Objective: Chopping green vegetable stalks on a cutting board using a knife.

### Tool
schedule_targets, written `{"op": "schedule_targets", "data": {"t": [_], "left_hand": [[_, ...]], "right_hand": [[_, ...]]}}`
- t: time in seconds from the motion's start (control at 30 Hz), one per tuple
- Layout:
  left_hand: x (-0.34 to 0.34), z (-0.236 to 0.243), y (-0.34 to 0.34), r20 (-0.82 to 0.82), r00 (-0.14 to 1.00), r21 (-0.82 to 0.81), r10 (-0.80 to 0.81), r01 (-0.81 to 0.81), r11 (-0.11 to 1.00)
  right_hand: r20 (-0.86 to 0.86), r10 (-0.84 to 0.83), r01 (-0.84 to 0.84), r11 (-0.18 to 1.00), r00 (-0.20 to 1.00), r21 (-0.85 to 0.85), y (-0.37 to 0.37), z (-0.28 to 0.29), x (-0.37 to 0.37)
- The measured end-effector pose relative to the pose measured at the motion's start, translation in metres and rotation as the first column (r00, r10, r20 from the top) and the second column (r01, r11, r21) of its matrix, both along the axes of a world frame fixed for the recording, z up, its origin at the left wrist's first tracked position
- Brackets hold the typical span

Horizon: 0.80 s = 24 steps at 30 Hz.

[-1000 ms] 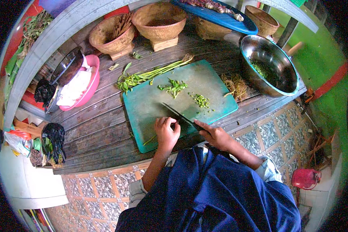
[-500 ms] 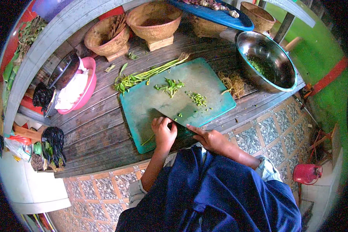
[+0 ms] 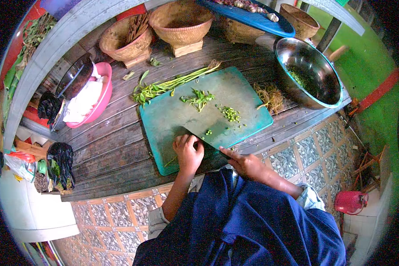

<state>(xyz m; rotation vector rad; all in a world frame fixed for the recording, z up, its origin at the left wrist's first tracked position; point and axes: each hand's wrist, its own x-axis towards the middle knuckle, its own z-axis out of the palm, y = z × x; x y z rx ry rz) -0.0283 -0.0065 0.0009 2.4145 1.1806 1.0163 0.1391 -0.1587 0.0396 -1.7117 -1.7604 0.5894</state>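
My right hand [image 3: 246, 165] grips a knife [image 3: 203, 138], index finger stretched along it; the broad dark blade slants over the near part of a green cutting board [image 3: 159, 128]. Close against the blade, my left hand [image 3: 189, 154] has its fingers curled round a green stem [image 3: 170, 161], whose end sticks out to the left. Most of that stem is hidden under the fingers. Small chopped green pieces [image 3: 230, 114] lie beyond the blade, and a few more sit beside it. Leafy tops [image 3: 199, 100] rest mid-board. Long green stalks [image 3: 181, 84] lie along the board's far left edge.
Cut roots [image 3: 270, 97] lie right of the board, near a steel bowl [image 3: 290, 86] with chopped greens inside. Woven baskets [image 3: 181, 33] and a blue tray [image 3: 246, 17] with garlic stand at the back. A pink basin [image 3: 103, 99] is at left on the wooden table [image 3: 111, 155].
The knife and my right hand have shifted slightly right and back toward me. My left hand keeps its place on the stem. The whole view has moved a little.
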Motion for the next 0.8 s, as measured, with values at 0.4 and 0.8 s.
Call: {"op": "schedule_targets", "data": {"t": [0.4,0.8], "left_hand": [[-0.002,-0.001,0.002,0.022,1.000,0.006,-0.022,0.022,1.000],[-0.004,-0.008,0.005,0.130,0.985,-0.036,-0.110,0.116,0.993]], "right_hand": [[0.087,-0.012,0.024,0.990,0.996,-0.141,0.021,0.010,-0.016],[0.119,-0.164,0.162,0.986,0.979,0.025,-0.017,0.006,0.021]]}}
